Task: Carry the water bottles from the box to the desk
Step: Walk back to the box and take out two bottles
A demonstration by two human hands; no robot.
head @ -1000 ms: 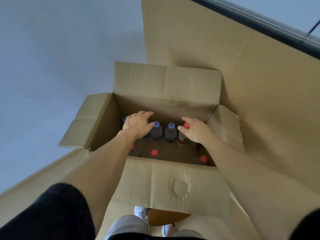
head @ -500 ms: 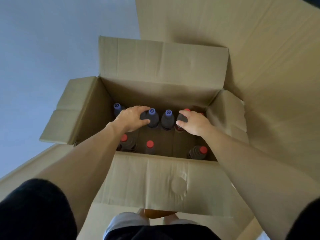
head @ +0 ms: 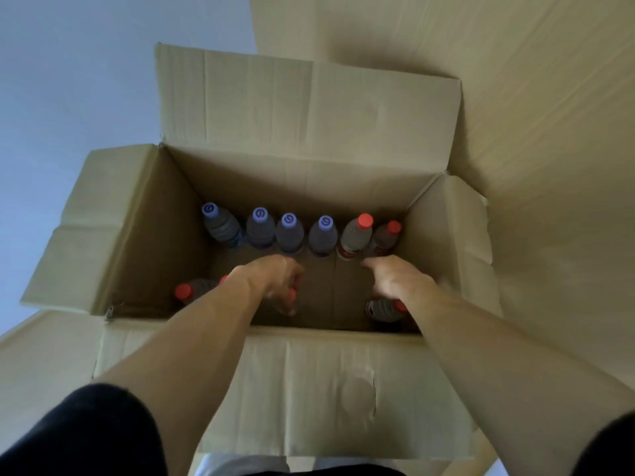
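Observation:
An open cardboard box [head: 144,235] holds several upright water bottles. Along its far wall stand blue-capped bottles [head: 290,233] and two red-capped bottles [head: 357,235]. More red-capped bottles stand in the near row, one at the left [head: 187,292] and one at the right [head: 383,309]. My left hand [head: 273,280] is down inside the box, blurred, fingers curled over the red cap of a near-row bottle [head: 292,296]. My right hand [head: 395,278] hovers just above the right near bottle, thumb stretched out, holding nothing.
Four box flaps [head: 302,108] are folded outward, the near one [head: 309,389] against my legs. A large cardboard sheet [head: 532,115] leans behind and to the right. Pale blue floor [head: 68,80] lies to the left.
Both hands left the far-row bottle tops and pulled back and down toward the near row. The camera leaned further over the box.

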